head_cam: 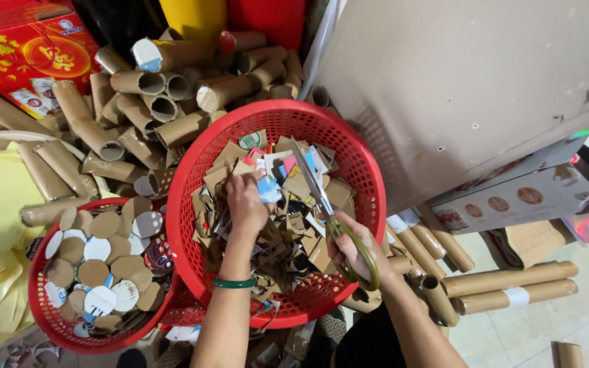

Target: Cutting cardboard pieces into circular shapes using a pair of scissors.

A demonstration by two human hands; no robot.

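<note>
Two hands: left hand (245,204) grips cardboard scrap (267,189), scissors (322,204) beside it.

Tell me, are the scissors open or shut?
Shut, it seems: the scissors show one narrow blade line over the big red basket, held in the right hand. The left hand reaches into the scraps.

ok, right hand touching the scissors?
Touching. The head view shows the right hand with fingers through the olive handles of the scissors, blades open over the red basket of cardboard scraps.
</note>
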